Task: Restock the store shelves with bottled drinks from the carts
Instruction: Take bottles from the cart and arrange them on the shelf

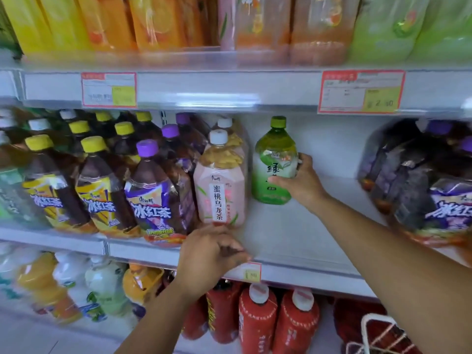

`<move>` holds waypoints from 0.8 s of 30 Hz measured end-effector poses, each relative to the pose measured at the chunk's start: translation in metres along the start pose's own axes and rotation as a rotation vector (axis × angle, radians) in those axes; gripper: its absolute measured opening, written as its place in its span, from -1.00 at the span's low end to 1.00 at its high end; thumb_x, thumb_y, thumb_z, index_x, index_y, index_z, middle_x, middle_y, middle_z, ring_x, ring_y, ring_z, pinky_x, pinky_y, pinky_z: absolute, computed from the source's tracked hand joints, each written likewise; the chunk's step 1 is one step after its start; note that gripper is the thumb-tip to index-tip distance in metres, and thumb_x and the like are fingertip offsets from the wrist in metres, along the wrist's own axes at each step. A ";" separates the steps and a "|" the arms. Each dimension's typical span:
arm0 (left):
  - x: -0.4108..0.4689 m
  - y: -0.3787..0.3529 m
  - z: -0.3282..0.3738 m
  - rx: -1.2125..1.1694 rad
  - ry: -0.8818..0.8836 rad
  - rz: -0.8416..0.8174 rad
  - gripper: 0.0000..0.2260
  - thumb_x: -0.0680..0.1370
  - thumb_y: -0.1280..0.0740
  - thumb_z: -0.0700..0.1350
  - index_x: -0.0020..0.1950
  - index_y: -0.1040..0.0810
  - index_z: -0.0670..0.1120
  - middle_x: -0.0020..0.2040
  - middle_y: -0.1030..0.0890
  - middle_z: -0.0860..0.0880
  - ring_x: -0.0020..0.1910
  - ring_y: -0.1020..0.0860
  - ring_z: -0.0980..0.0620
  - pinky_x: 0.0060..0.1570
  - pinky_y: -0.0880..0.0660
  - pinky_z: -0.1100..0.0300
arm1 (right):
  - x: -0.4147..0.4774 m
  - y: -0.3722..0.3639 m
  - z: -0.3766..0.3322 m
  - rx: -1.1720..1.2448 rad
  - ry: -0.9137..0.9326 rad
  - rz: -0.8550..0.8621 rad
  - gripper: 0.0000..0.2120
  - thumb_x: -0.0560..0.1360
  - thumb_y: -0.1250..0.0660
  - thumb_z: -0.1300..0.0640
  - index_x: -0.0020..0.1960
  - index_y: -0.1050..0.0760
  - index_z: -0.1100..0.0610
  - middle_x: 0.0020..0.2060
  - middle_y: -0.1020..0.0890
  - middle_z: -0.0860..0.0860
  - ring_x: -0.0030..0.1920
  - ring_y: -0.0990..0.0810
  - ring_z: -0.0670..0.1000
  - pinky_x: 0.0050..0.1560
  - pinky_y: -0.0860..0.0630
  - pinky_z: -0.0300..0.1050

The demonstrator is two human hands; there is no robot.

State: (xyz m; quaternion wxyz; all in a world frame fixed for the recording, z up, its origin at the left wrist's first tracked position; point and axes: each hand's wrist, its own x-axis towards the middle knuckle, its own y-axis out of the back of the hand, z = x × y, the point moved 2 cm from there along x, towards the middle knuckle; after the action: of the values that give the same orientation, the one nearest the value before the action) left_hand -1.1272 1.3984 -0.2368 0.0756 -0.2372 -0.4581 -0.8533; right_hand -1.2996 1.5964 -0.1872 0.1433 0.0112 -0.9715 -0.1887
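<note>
One green tea bottle [274, 162] stands upright on the middle shelf [293, 233]. Our right hand [302, 181] grips it, thumb across the front of the label and fingers [305, 159] curled round its right side. It has a lime-green cap, a clear green shoulder and a green-and-white label. Just left of the thumb stands a pink bottle [219, 190]. Below it our left hand [212, 254] curls at the shelf's front edge; we cannot tell whether it pinches anything.
</note>
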 end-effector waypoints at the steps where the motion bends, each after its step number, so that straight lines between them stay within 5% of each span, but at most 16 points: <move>1: 0.000 -0.001 -0.001 0.012 -0.005 0.013 -0.70 0.37 -0.34 0.34 -0.24 -0.68 0.15 -0.27 -0.59 0.22 -0.19 -0.51 0.22 -0.16 -0.45 0.20 | 0.009 -0.004 0.001 -0.007 -0.007 0.006 -0.21 0.30 -0.58 0.08 0.35 -0.18 0.13 0.07 -0.49 -0.07 0.11 -0.53 0.02 0.20 -0.49 0.01; 9: -0.002 -0.004 -0.004 0.031 -0.008 0.050 -0.73 0.38 -0.35 0.33 -0.27 -0.65 0.16 -0.33 -0.51 0.24 -0.23 -0.43 0.25 -0.17 -0.23 0.40 | 0.053 -0.027 0.005 -0.023 -0.046 0.063 -0.13 0.30 -0.58 0.03 0.47 -0.20 0.10 0.27 -0.44 0.11 0.24 -0.49 0.10 0.27 -0.47 0.01; 16: -0.001 -0.003 -0.005 0.051 -0.005 -0.002 -0.66 0.38 -0.31 0.40 -0.25 -0.64 0.16 -0.29 -0.56 0.23 -0.19 -0.48 0.25 -0.16 -0.21 0.43 | 0.067 -0.041 0.004 -0.091 -0.123 0.063 -0.10 0.42 -0.48 0.00 0.56 0.02 0.02 0.39 -0.20 0.17 0.33 -0.37 0.23 0.30 -0.42 0.10; 24: 0.001 0.003 0.001 0.065 0.029 -0.056 -0.61 0.36 -0.28 0.42 -0.24 -0.66 0.14 -0.33 -0.52 0.29 -0.23 -0.49 0.26 -0.19 -0.23 0.44 | 0.032 -0.020 -0.005 -0.147 -0.119 -0.052 -0.10 0.47 -0.42 -0.07 0.57 0.08 0.07 0.48 -0.25 0.13 0.44 -0.30 0.15 0.40 -0.31 0.02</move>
State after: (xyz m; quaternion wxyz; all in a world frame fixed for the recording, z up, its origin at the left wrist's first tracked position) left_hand -1.1266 1.3978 -0.2342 0.0659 -0.2094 -0.4910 -0.8430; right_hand -1.3293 1.5740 -0.1813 0.0810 0.0146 -0.9611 -0.2636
